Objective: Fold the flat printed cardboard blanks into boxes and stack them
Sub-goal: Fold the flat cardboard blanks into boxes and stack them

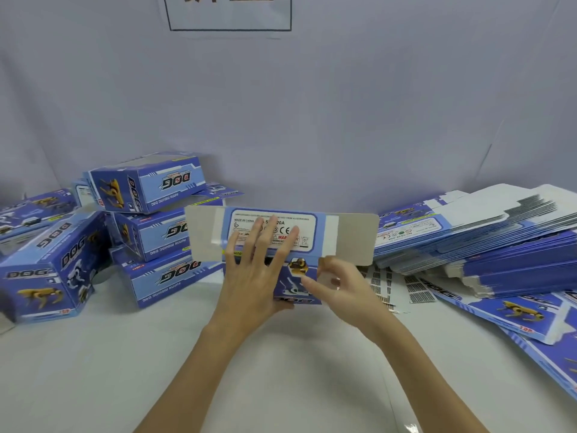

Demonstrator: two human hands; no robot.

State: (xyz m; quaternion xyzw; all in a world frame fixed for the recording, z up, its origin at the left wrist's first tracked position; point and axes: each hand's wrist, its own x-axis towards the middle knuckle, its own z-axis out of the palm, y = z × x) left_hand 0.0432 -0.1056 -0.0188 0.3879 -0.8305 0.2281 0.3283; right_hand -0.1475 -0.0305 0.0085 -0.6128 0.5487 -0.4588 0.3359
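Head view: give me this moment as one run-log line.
stage: folding | left hand: flat on box panel | right hand: pinching side flap | finished boxes: left | flat blanks: right

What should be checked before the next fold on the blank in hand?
1. Left hand flat on the blank: ok.
2. Right hand pinching the side flap: ok.
3. Both end flaps unfolded: ok.
4. Bottom closed: cannot tell, hidden by the hands.
5. Room on the box stack: ok, though the top box sits tilted.
6. Flat blanks within reach at right: ok.
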